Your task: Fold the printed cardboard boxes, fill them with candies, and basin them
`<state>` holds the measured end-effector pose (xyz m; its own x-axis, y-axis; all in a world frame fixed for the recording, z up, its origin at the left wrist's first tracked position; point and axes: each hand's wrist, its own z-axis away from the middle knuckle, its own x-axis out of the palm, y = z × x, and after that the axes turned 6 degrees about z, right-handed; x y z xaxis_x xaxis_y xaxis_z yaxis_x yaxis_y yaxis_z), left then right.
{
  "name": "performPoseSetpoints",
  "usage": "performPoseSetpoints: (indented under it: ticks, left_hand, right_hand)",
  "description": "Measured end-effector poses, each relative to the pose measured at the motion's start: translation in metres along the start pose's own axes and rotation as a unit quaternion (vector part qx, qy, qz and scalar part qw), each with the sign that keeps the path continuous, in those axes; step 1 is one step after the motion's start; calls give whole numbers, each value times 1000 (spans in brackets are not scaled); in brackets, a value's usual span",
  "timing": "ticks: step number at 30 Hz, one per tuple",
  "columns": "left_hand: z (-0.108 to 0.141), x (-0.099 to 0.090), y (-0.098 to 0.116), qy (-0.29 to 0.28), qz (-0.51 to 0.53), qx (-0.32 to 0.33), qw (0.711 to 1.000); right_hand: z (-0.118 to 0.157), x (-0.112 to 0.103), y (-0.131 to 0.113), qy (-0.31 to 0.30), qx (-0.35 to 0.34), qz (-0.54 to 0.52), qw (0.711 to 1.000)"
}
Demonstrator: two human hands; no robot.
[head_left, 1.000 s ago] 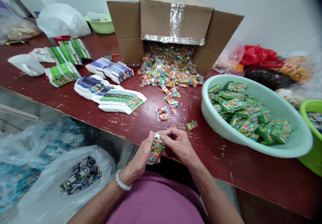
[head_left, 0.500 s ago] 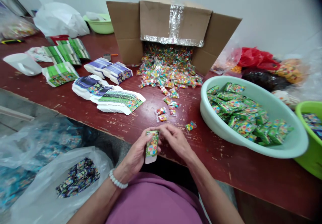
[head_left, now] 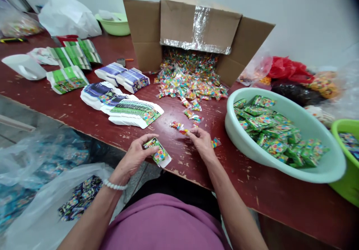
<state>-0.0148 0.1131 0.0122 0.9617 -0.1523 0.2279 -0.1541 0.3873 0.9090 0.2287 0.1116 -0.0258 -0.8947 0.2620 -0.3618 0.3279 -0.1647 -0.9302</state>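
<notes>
My left hand (head_left: 137,153) is closed around a small green printed carton (head_left: 160,154), its thumb across the front. A white flap sticks out at the carton's lower end. Over the table, the fingertips of my right hand (head_left: 202,142) pinch the end of a clear candy packet (head_left: 184,131). Another candy packet (head_left: 176,125) lies right beside it, to the left. Several more loose packets (head_left: 193,116) lie just behind, in front of the candy pile (head_left: 190,81). A single packet (head_left: 215,142) shows partly behind my right wrist.
An opened cardboard box (head_left: 146,33) spills candy onto the red table (head_left: 207,179). At right stands a pale green basin (head_left: 232,124) of filled green cartons. Flat cartons (head_left: 131,109) lie fanned out at left, near banded stacks (head_left: 67,79) and a white mug (head_left: 24,66).
My right hand has left the carton and moved right and forward onto a candy packet. My left hand has shifted left with the carton, which is now tilted.
</notes>
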Motion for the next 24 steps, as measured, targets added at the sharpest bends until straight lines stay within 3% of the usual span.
performPoseSetpoints:
  ticks: [7,13,17,21,24]
  left_hand:
    - [3,2,5,63,121,-5,991]
    - [12,12,-2,36,155,-2,987]
    - [22,21,-13,-21,108,-1,994]
    - [28,28,-21,-156,10,-62,986]
    - [31,32,-21,-234,-11,-76,969]
  right_hand:
    - [41,-16,-13,-60,85,-128,986]
    - [65,-18,-27,-83,21,-42,995]
    - [71,-21,-37,-112,-64,20,991]
    - [72,-22,-44,-97,-188,109,971]
    - [70,-20,-47,-67,-207,122,968]
